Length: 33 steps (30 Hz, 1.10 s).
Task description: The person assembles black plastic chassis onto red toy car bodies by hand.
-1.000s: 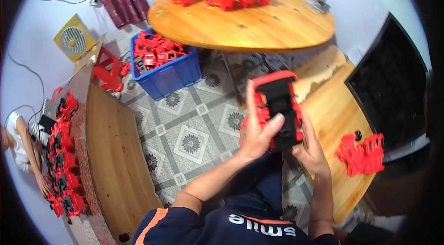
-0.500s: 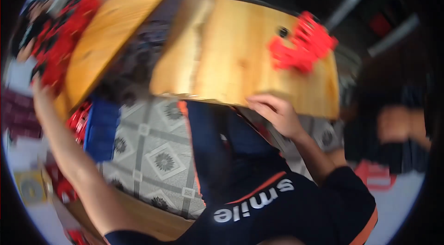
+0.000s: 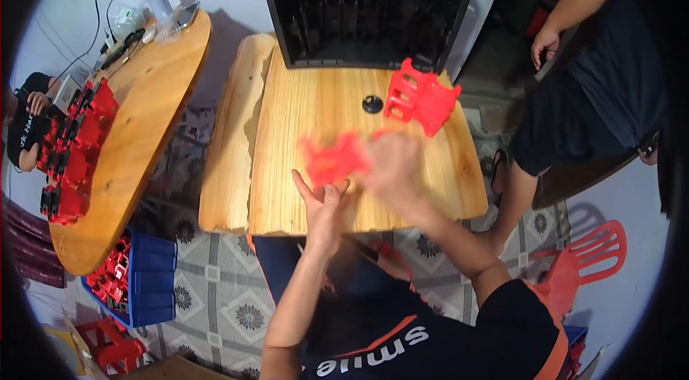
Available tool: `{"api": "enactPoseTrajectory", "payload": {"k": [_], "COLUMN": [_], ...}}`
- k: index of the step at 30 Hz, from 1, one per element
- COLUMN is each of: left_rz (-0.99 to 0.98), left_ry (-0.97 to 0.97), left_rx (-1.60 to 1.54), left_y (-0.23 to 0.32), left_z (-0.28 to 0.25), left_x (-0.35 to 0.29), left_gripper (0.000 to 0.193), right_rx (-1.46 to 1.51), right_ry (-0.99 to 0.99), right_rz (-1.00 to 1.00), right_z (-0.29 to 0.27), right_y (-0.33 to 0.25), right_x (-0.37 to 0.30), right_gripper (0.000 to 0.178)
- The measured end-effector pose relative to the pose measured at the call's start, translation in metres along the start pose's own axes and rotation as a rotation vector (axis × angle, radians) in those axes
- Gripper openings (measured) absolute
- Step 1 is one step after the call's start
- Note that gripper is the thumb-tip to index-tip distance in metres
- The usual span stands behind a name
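In the head view, a blurred red plastic part [image 3: 334, 159] is over the near middle of the wooden table [image 3: 301, 104], between both hands. The left hand [image 3: 324, 216] is at its near edge, index finger stretched away; the right hand [image 3: 393, 168] is blurred beside it. Whether either pinches it, I cannot tell. Far right lie a black disc [image 3: 372, 104] and another red part [image 3: 425, 101].

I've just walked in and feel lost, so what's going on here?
The camera wearer's left hand and right hand are at a red plastic part, blurred, above the wooden table; which has the grip is unclear. Further back, a second red part and a round black piece lie there. Another person is at the right.
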<state>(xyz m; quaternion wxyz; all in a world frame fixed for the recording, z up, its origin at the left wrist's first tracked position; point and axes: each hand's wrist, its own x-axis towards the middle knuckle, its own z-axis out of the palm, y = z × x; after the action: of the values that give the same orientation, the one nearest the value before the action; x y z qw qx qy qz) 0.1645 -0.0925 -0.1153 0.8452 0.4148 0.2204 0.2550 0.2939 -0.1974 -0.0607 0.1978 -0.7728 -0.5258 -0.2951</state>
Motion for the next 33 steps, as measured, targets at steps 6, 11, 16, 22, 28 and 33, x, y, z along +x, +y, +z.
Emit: {"api": "enactPoseTrajectory", "payload": {"k": [6,11,16,22,28,33], "left_rz": [0.217,0.285,0.213,0.251,0.212,0.197], "left_ry": [0.285,0.319,0.173,0.165,0.120,0.208], "left_rx": [-0.318,-0.365,-0.363,-0.269,-0.223,-0.258], "left_y": [0.035,0.035,0.038,0.048,0.080,0.046], "left_z": [-0.029,-0.066,-0.063,-0.066,0.005,0.023], "left_x": [0.047,0.038,0.045,0.061,0.161,0.216], "left_gripper": [0.056,0.051,0.058,0.060,0.061,0.071], "right_rx": [0.556,-0.027,0.168,-0.133,-0.185,0.071], "right_ry": [0.402,0.205,-0.103,-0.138,0.147,-0.193], "right_rz": [-0.115,0.329,0.351,0.366,0.028,-0.238], "right_z": [-0.007,-0.006,0.033,0.054,0.044,0.078], "right_y": [0.067,0.260,0.355,0.270,0.226,0.178], "right_x": [0.102,0.319,0.394,0.348,0.256,0.181], "right_gripper": [0.030,0.077,0.109,0.072,0.051,0.046]}}
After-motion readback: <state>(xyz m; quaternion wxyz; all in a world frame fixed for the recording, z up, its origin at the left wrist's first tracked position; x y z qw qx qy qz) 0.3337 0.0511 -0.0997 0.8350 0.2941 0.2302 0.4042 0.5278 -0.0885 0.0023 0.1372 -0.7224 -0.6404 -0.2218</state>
